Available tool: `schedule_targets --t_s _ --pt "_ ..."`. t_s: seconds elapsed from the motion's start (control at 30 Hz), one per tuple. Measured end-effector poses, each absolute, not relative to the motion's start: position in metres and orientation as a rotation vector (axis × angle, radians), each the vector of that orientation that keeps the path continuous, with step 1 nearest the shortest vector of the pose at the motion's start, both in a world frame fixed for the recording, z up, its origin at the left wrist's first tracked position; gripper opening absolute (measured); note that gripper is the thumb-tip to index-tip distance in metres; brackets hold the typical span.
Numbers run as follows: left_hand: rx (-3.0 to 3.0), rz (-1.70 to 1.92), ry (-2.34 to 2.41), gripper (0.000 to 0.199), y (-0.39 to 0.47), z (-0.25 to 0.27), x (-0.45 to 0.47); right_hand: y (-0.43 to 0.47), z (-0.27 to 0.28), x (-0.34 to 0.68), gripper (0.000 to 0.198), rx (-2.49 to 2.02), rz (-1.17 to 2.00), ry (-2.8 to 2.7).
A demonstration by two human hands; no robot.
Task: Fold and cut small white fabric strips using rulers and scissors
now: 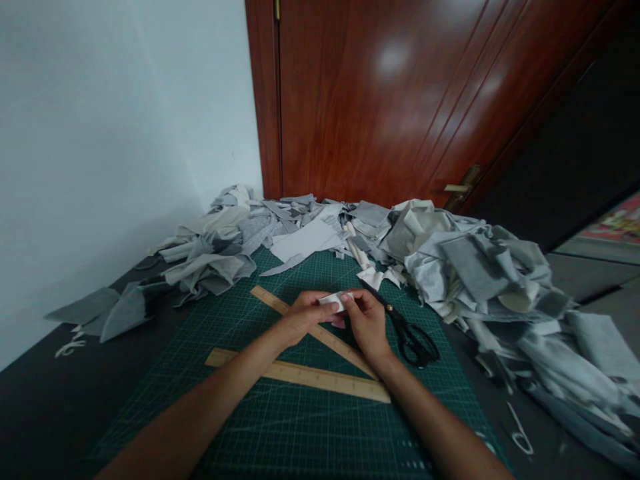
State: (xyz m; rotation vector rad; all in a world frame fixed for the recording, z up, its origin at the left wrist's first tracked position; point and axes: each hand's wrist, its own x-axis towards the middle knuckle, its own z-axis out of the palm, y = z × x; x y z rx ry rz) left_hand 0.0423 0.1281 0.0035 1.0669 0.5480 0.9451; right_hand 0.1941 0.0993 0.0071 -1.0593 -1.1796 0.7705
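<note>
A small white piece of fabric [331, 303] is pinched between my two hands above the green cutting mat [310, 440]. My left hand [303, 316] grips its left end, and my right hand [367, 319] has thumb and fingers closed on its right end. Something pinkish [339, 323] shows just under the fabric; I cannot make out what it is. Beneath my hands a wooden ruler [345, 350] lies slantwise on the mat. A second wooden ruler [325, 379] lies nearer, partly covered by my left forearm. Black-handled scissors [414, 340] rest right of my right hand.
Grey and white fabric scraps are heaped along the back [310, 237], at the left [210, 270] and at the right [475, 267]. Loose thread [521, 437] lies on the dark table [45, 400]. Behind stand a white wall [125, 120] and a brown wooden door [370, 100].
</note>
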Motion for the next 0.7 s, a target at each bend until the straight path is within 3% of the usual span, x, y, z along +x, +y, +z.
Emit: schedule_targets --t_s 0.13,0.7 --pt "1.1 0.968 0.596 0.046 0.1246 0.0035 0.046 0.098 0.0083 0.1934 0.021 -1.08 0.739 -1.186" --pt "1.097 0.939 0.594 0.053 0.1285 0.0013 0.043 0.1024 0.004 0.2016 0.009 -1.014 0.611 -1.339"
